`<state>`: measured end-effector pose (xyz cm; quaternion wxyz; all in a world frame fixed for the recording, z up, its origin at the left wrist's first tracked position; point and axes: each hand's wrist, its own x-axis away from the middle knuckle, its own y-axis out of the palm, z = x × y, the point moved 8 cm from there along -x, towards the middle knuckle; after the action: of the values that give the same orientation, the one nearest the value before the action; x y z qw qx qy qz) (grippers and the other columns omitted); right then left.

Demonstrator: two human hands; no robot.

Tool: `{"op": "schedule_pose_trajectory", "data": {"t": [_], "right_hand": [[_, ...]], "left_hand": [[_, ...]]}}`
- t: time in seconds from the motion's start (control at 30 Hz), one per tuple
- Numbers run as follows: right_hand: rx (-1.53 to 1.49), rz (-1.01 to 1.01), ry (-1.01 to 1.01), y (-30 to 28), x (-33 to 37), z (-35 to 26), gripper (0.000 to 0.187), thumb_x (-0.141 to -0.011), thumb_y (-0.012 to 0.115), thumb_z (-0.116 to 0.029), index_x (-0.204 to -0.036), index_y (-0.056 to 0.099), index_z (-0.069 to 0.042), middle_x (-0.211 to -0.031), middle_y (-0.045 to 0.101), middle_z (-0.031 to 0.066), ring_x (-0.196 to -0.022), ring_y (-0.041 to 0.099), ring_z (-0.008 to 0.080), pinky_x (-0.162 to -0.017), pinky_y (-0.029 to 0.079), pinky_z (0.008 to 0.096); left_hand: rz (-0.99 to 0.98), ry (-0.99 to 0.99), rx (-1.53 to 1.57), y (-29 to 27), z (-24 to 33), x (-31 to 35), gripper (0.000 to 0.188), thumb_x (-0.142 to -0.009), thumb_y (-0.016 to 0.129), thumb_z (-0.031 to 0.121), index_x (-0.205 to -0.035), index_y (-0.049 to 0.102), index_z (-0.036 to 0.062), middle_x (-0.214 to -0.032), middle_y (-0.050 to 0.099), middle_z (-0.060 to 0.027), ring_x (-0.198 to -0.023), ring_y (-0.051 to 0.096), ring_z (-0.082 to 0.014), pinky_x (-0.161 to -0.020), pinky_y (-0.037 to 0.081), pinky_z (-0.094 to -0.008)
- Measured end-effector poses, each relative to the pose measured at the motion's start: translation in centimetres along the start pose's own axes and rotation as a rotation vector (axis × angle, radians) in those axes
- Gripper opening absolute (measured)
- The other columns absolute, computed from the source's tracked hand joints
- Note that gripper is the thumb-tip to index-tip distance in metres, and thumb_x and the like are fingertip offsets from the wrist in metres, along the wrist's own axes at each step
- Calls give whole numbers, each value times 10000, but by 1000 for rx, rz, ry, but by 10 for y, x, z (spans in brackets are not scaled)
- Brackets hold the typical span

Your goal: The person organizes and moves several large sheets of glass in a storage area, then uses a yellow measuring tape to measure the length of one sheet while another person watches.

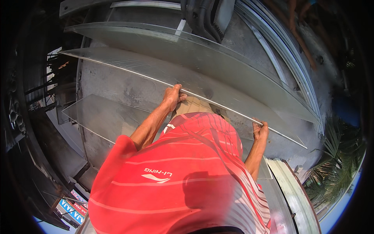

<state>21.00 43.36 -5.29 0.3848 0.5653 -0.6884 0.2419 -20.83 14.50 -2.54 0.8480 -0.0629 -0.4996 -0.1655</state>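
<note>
A long pane of glass (128, 63) stands on edge in front of me, its bright top edge slanting from the far left down to the right. My left hand (174, 97) is closed over that edge near the middle, thumb and fingers on either side. Farther along to the right, my right hand (261, 130) grips the same edge. Just beyond it stands another large glass sheet (163, 37), apart from the held one at the top. The lower part of the held pane is partly hidden by my hands and body.
Another glass sheet (105, 113) lies low at my left. Metal profiles (286, 50) run along the far right, and dark machine parts (204, 17) stand at the back. Palm leaves (335, 152) and a pale metal panel (292, 195) are on the right. Concrete floor (105, 80) shows beneath.
</note>
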Motion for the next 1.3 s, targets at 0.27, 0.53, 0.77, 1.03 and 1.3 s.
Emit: {"op": "schedule_pose_trajectory", "data": {"t": [0.27, 0.53, 0.77, 1.03, 1.3], "right_hand": [[-84, -64, -15, 53, -37, -43, 470, -858, 488, -76, -1239, 326, 146, -1201, 430, 336, -1038, 556, 446, -858, 522, 548], [-39, 24, -86, 113, -9, -97, 419, -874, 429, -42, -1239, 351, 149, -1316, 358, 290, -1152, 482, 420, -839, 574, 496], [48, 40, -137, 129, -42, -109, 438, -897, 442, -106, -1262, 353, 120, -1347, 324, 291, -1093, 512, 416, -747, 603, 484], [160, 157, -141, 146, -34, -116, 427, -925, 427, -155, -1233, 379, 136, -1285, 422, 321, -1023, 587, 401, -719, 619, 410], [294, 233, -195, 157, -35, -121, 529, -950, 394, -290, -1282, 395, 121, -1251, 509, 285, -898, 667, 381, -712, 608, 379]], "left_hand": [[-47, 1133, -1372, 93, 160, 111, 462, -802, 694, 257, -1165, 568, -1, -1056, 629, -193, -895, 614, -312, -809, 494, -400], [-197, 1452, -1367, 100, 157, 39, 301, -799, 680, 105, -1088, 613, 61, -1027, 623, -149, -1011, 565, -319, -911, 408, -435], [-171, 1536, -1362, 124, 177, 31, 266, -807, 654, 95, -1067, 609, 59, -1024, 615, -160, -1006, 556, -351, -899, 410, -440], [-237, 1605, -1357, 136, 189, 36, 455, -728, 713, 91, -1153, 558, 39, -1140, 552, -183, -1070, 515, -356, -938, 393, -452], [-396, 1525, -1614, 202, 209, 31, 612, -684, 773, 141, -1226, 503, 47, -1145, 556, -187, -1056, 538, -350, -900, 443, -432]]}}
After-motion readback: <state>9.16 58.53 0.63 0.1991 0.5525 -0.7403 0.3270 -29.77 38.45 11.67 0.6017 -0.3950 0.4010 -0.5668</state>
